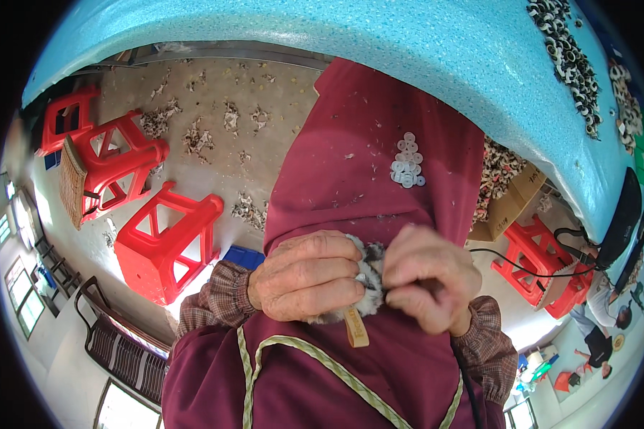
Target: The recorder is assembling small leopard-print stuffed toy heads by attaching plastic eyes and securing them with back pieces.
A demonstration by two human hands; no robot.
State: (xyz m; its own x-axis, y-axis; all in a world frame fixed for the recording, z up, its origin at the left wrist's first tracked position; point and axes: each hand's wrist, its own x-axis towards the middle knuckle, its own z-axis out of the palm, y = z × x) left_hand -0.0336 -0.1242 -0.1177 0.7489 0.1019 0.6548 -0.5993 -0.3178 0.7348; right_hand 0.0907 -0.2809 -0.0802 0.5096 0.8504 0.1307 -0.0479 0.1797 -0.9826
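Note:
My left hand (311,275) is closed round a small grey and white fluffy plush piece (368,297), held just above my lap. A tan ribbon tag (356,327) hangs from its lower side. Close by on the right, my right hand (433,279) has its fingers curled together beside the plush. Motion blurs that hand, and whatever is between its fingertips cannot be made out. Farther up on the dark red apron (322,171) over my lap lies a loose pile of several translucent white plastic washers (408,168).
A blue speckled covered table (279,21) curves across the front, with small black and white pieces (569,64) heaped at its right. Beneath it stands a cardboard box (511,207) of fluffy scraps. Red stools (168,243) stand left and right; scraps (197,139) litter the floor. People (597,347) are far right.

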